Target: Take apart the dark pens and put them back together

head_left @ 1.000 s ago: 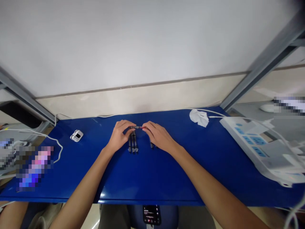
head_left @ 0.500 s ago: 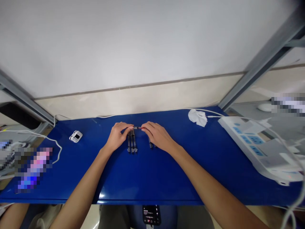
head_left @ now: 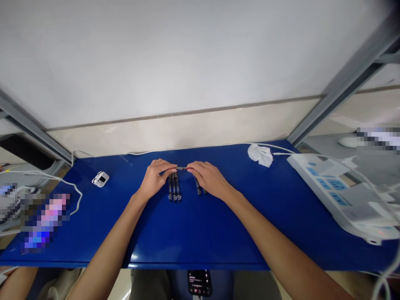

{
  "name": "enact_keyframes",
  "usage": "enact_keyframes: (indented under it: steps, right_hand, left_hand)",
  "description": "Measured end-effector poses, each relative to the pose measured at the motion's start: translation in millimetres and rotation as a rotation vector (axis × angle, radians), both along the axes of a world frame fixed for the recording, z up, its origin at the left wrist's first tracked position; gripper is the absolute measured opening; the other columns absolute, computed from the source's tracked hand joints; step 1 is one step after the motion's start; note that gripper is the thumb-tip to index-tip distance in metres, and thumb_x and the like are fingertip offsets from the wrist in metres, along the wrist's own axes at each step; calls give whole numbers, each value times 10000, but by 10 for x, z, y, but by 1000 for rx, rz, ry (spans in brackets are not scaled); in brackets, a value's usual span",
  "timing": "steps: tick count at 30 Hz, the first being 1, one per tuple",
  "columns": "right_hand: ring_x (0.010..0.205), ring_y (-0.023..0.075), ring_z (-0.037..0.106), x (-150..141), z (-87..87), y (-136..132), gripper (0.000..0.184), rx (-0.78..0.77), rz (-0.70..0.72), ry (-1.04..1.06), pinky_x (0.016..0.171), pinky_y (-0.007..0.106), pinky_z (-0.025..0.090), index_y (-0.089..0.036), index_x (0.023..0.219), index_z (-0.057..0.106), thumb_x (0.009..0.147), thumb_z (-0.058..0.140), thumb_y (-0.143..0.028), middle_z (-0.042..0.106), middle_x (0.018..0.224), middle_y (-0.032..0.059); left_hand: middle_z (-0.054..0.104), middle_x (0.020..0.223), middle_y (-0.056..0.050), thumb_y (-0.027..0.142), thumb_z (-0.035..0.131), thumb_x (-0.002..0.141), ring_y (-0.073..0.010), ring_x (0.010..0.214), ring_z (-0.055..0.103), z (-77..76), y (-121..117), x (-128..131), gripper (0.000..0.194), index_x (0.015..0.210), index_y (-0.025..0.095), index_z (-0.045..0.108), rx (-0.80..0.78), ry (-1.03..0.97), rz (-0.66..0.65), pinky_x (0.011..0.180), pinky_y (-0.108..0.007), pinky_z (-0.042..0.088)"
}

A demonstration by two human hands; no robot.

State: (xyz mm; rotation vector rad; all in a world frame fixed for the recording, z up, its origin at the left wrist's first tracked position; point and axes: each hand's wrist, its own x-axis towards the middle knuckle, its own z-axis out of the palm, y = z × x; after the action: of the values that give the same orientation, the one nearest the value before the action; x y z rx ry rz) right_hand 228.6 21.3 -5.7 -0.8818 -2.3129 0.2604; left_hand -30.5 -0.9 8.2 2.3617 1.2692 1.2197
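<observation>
A slim dark pen (head_left: 181, 168) lies level between my two hands, above the blue table (head_left: 187, 233). My left hand (head_left: 157, 177) pinches its left end between thumb and fingers. At the other end, my right hand (head_left: 204, 177) has its fingers closed on the pen, where a bit of red shows. Three dark, clear-barrelled pens (head_left: 174, 189) lie side by side just below my left fingertips, their upper ends partly hidden. More pens (head_left: 198, 188) lie partly under my right hand, which covers most of them.
A small white device (head_left: 100, 179) sits at the left, near a white cable (head_left: 78, 196). Crumpled white tissue (head_left: 260, 155) lies at the back right, beside a large white power strip (head_left: 337, 196). A phone (head_left: 199, 282) rests on my lap below the table edge.
My right hand has shifted very slightly, and the gap between my fingertips is a little narrower. Both hands keep hold of the pen; the pens on the table stay put.
</observation>
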Motion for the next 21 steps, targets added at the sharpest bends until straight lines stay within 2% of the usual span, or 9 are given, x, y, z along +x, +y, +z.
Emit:
enact_keyframes:
  steps: [4,9,12,15,17,19,21]
  right_hand:
    - [948,233,706,9,40,-6,255,-157,33,120,852,376,473,-271,1189,693,1124,472,-382,772,1141,55]
    - [640,171,628,21,158,-39,239,-438,55,327,627,319,446,-271,1044,749,1050,610,-464,739,802,11]
    - [558,144,557,25,184,-15,233,-607,67,601,551,310,427,-252,983,752,969,733,-483,717,757,12]
    - [537,119,475,33,151,73,264,-732,46,982,514,289,403,-240,880,732,891,827,-486,625,680,-14]
    - [628,126,537,53,125,149,312,-780,10,1225,568,275,455,-243,834,700,842,872,-503,624,739,-12]
    - [795,156,636,88,113,215,376,-855,5,1365,692,289,536,-241,809,653,835,864,-552,670,866,8]
    - [923,191,676,133,115,260,406,-950,61,1423,805,339,580,-241,808,608,870,823,-580,679,919,18]
  left_hand:
    - [827,1056,-42,383,701,991,-234,964,735,36,-9,-5,207,1149,314,815,50,-29,-20,933,-455,521]
    - [830,1042,-40,379,713,984,-229,948,742,36,-15,-18,192,1133,309,813,69,-41,-21,921,-453,526]
    - [826,1053,-48,395,726,974,-232,952,743,59,-6,12,196,1124,293,802,73,-37,-5,930,-460,525]
    - [814,1053,-59,424,755,946,-237,970,737,184,-79,155,229,1111,267,780,80,-78,4,941,-467,535]
    - [801,987,-55,417,739,950,-232,941,733,317,-281,307,184,1034,255,765,87,-201,11,918,-464,555]
    - [782,922,-47,391,671,968,-231,888,733,446,-666,448,139,988,279,750,109,-441,22,842,-460,590]
    - [787,931,-14,421,594,941,-267,864,748,536,-1205,512,230,1120,446,737,127,-639,91,765,-525,611]
